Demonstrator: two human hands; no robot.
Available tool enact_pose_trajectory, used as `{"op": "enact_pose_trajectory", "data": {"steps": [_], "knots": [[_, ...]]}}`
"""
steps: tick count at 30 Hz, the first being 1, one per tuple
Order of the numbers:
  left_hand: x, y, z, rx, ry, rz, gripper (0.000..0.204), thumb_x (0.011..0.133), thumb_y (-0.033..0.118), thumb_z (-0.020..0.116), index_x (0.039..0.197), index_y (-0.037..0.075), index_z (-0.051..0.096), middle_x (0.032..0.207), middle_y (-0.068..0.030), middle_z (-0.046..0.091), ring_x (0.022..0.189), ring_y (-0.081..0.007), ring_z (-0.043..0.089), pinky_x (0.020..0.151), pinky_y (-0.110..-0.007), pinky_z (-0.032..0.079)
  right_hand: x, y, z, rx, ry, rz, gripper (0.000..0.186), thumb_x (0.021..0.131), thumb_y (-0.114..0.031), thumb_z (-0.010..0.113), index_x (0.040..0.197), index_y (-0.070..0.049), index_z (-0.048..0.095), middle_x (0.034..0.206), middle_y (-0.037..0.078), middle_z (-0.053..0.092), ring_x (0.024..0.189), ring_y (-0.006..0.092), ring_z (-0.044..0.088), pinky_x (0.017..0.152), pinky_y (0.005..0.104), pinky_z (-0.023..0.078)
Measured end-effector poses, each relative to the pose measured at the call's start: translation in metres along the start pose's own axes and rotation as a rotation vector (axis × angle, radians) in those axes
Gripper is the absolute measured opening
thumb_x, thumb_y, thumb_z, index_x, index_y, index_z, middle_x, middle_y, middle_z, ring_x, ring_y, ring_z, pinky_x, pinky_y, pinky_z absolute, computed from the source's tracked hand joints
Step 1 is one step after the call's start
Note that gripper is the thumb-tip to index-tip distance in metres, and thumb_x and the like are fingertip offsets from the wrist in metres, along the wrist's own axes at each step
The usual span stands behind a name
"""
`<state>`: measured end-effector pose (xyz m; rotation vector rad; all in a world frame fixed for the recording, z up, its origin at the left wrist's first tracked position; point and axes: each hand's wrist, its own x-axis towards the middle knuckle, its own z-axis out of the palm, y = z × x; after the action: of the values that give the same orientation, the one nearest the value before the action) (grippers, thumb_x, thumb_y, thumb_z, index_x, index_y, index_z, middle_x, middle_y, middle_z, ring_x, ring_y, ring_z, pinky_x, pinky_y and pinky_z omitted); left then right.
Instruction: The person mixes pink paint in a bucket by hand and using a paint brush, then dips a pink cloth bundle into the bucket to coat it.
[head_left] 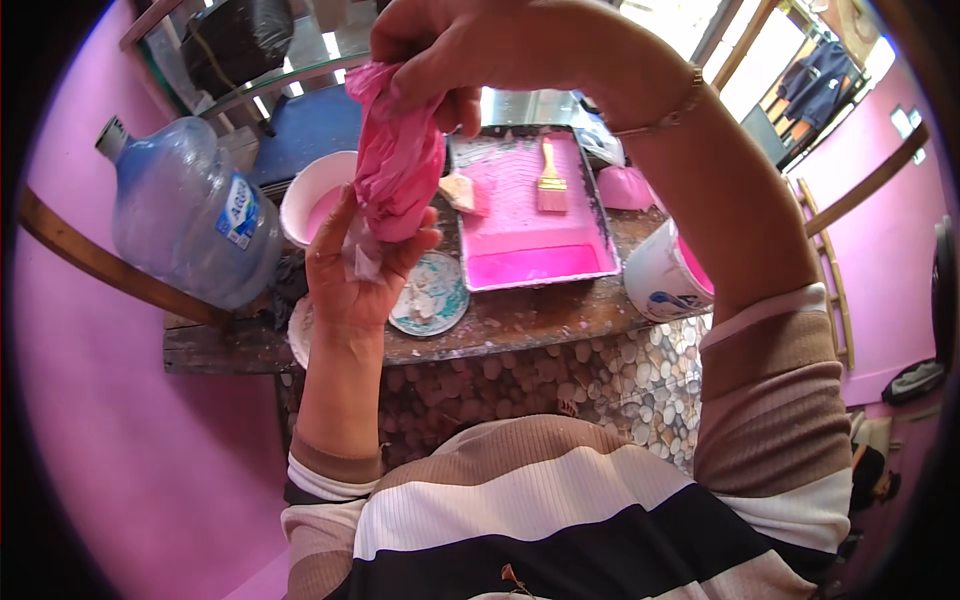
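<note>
Pink bag: a crumpled pink plastic bag (pixel 395 180), stretched upright between both hands, raised above the left part of the worktop (pixel 520 325).
Right hand: the hand (pixel 430 65) reaches across from the right, fingers pinched on the bag's gathered top.
Left hand: the hand (pixel 355 275), palm up, cups the bag's lower end, thumb on one side, fingers on the other; a scrap of clear plastic (pixel 364 252) hangs by the palm.
Tray: dark-rimmed paint tray (pixel 500 238), bright pink paint pooled at the near end.
Brushes: one brush (pixel 551 183) lies inside the tray; another brush (pixel 463 193) lies at its left edge.
Left of tray: white tub (pixel 291 208) with pink inside; round lid (pixel 408 325) smeared whitish and green, nearer.
Right of tray: white bucket (pixel 655 268), pink inside, tilted in view.
Far left: large clear-blue water jug (pixel 180 205).
</note>
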<state>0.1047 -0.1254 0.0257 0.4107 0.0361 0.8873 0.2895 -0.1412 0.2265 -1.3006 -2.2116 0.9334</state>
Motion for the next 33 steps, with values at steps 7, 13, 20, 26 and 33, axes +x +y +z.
{"op": "enact_pose_trajectory", "data": {"steps": [7, 13, 20, 26, 33], "knots": [[0.011, -0.128, 0.083, -0.025, -0.016, -0.112, 0.051, 0.092, 0.026, 0.052, 0.129, -0.006, 0.039, 0.119, -0.0272, 0.052, 0.103, -0.0505, 0.055, 0.077, -0.052, 0.057, -0.12, 0.002, -0.057, -0.084, 0.04, 0.177, 0.011, 0.08, -0.007, 0.064, 0.077, 0.003, 0.06, 0.065, 0.007, 0.062, 0.055, 0.0127, 0.061, 0.05, 0.0253, 0.05], [0.028, -0.23, 0.129, 0.111, -0.02, -0.175, 0.045, 0.095, 0.028, 0.048, 0.123, -0.007, 0.042, 0.112, -0.0244, 0.058, 0.097, -0.0379, 0.063, 0.075, -0.043, 0.059, -0.226, 0.069, -0.101, 0.055, 0.005, 0.197, 0.011, 0.081, -0.008, 0.062, 0.076, 0.002, 0.058, 0.065, 0.007, 0.061, 0.058, 0.0146, 0.062, 0.051, 0.027, 0.051], [0.063, -0.303, 0.153, 0.631, 0.175, -0.149, 0.035, 0.085, 0.015, 0.067, 0.104, -0.004, 0.046, 0.092, -0.0176, 0.063, 0.071, -0.0217, 0.067, 0.061, -0.029, 0.056, -0.317, 0.159, -0.113, 0.043, 0.16, 0.348, 0.006, 0.08, -0.003, 0.055, 0.084, 0.002, 0.056, 0.072, 0.005, 0.062, 0.058, 0.0086, 0.06, 0.05, 0.0203, 0.05], [0.078, -0.335, 0.14, 1.084, 0.258, -0.178, 0.033, 0.082, 0.011, 0.069, 0.105, -0.004, 0.05, 0.089, -0.0132, 0.064, 0.073, -0.0177, 0.067, 0.064, -0.027, 0.056, -0.336, 0.228, -0.094, 0.158, 0.165, 0.495, 0.012, 0.077, -0.001, 0.063, 0.085, 0.004, 0.056, 0.073, 0.008, 0.063, 0.061, 0.0129, 0.064, 0.054, 0.0235, 0.055], [0.101, -0.359, 0.13, 1.765, 0.096, 0.05, 0.024, 0.078, 0.008, 0.068, 0.097, -0.005, 0.06, 0.082, -0.0138, 0.066, 0.067, -0.0184, 0.065, 0.061, -0.03, 0.052, -0.328, 0.294, -0.05, -0.302, 0.212, 0.285, 0.016, 0.065, -0.01, 0.067, 0.075, 0.002, 0.061, 0.069, 0.016, 0.061, 0.07, 0.028, 0.061, 0.064, 0.0375, 0.047]]}}
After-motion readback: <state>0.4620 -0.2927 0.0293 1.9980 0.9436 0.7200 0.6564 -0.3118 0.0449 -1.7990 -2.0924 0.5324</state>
